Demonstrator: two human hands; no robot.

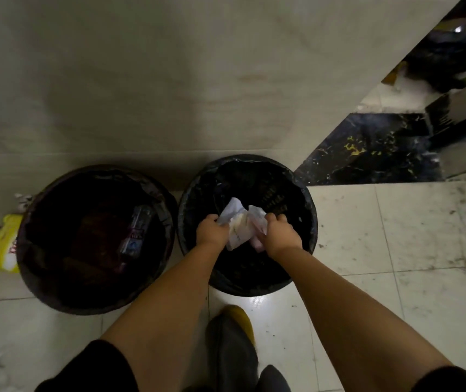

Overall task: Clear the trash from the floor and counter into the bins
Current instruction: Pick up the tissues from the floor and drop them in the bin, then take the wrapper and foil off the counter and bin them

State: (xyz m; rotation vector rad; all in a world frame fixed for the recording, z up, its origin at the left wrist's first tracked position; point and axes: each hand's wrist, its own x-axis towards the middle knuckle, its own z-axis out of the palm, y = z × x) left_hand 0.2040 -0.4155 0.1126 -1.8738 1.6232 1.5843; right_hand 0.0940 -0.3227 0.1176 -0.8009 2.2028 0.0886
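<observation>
crumpled paper (pixel 239 227) is clamped between the fingers of the left hand (pixel 212 232) and right hand (pixel 278 236) over the right bin (pixel 309 210); release is called for next.

A plain beige wall (pixel 169 80) fills the upper view in dim light. Below it lies a white tiled floor (pixel 396 236), scuffed with dark marks, beside a black gold-veined marble strip (pixel 367 148).
</observation>
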